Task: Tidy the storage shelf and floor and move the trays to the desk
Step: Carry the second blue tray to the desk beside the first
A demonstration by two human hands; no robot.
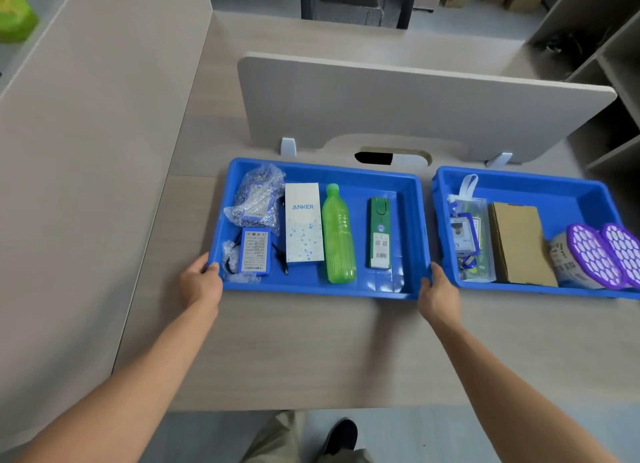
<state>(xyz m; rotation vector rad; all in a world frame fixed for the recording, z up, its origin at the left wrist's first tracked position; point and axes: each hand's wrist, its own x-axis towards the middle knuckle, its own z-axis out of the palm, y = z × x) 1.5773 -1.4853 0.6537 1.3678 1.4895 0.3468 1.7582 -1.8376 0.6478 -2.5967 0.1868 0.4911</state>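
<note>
Two blue trays lie side by side on the desk [311, 351]. The left tray [322, 291] holds a bubble-wrapped item [258, 196], a blue battery pack [255, 251], a white Anker box [303, 222], a green bottle [337, 234] and a green flat package [379, 232]. My left hand [201, 282] grips its left rim near the front corner, and my right hand [438, 293] grips its right front corner. The right tray [568, 189] holds a badge pouch [467, 234], a brown cardboard box [519, 242] and purple honeycomb filters [604, 254].
A beige divider panel [415, 109] stands right behind the trays, with a cable slot [391, 157] below it. A side partition [86, 185] walls the desk's left. Open shelving [609, 81] rises at the right. A black chair [356, 5] stands beyond the desk. My foot [341, 436] shows below the desk edge.
</note>
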